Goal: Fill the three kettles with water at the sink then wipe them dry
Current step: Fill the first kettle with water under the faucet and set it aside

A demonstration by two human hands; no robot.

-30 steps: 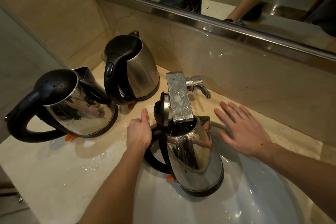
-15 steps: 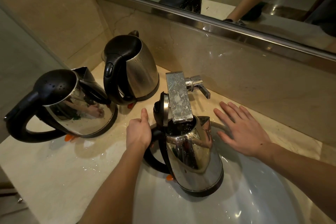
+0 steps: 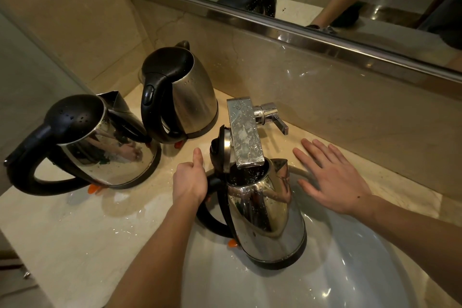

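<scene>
Three steel kettles, black handles, left hand (image 3: 190,180) gripping open kettle (image 3: 265,212) in sink (image 3: 350,270) under square faucet (image 3: 246,132), right hand (image 3: 335,180) spread flat beside it, two lidded kettles (image 3: 100,142) (image 3: 185,92) left of left hand

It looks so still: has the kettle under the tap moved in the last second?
No. The kettle sits under the tap exactly as before, with the left hand gripping its handle.

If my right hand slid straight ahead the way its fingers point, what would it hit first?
Most likely the tap's lever, just ahead of the flat right hand; depth is unclear, so it might pass underneath instead.
</scene>
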